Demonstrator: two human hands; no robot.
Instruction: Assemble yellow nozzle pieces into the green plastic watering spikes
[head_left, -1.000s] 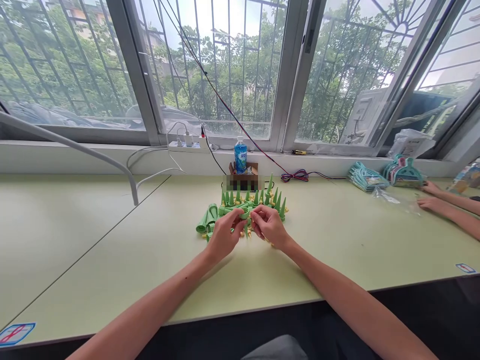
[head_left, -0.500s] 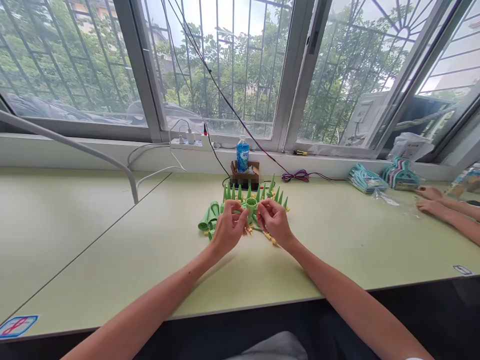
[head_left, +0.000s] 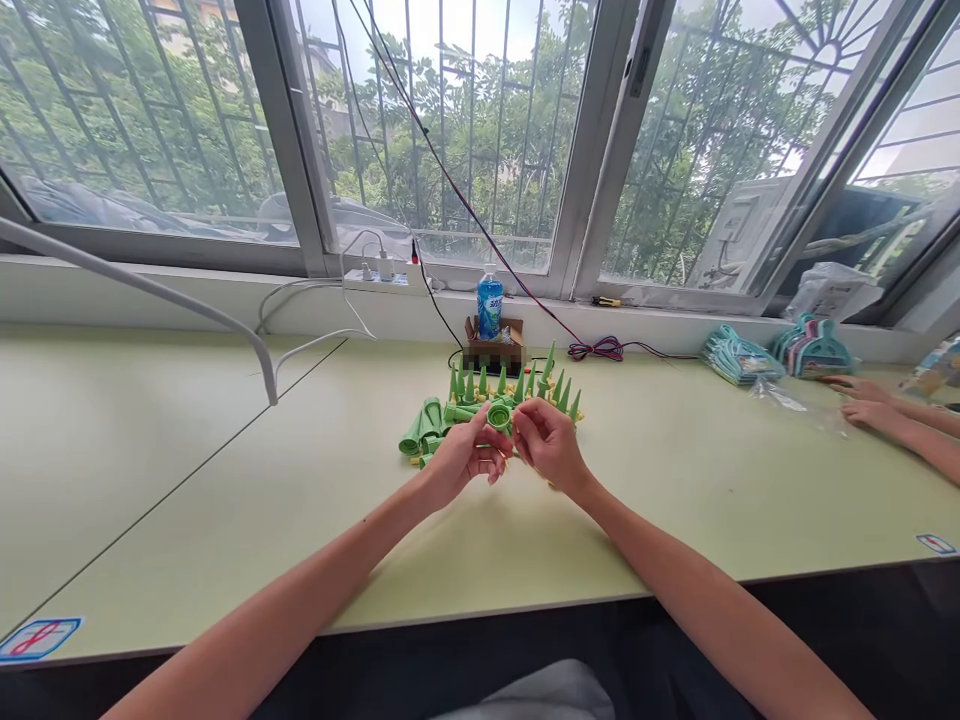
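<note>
Green cone (head_left: 499, 416) gripped by loosely curled left hand (head_left: 463, 458); right hand (head_left: 549, 446) pinched just beside, contents unclear.

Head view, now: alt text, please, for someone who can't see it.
The left hand holds a green cone, open end toward the camera; the right hand is at its rim, its grip unclear. Loose cones lie leftward on the table; green spikes stand behind, before a blue bottle. A co-worker's hands rest far right.
</note>
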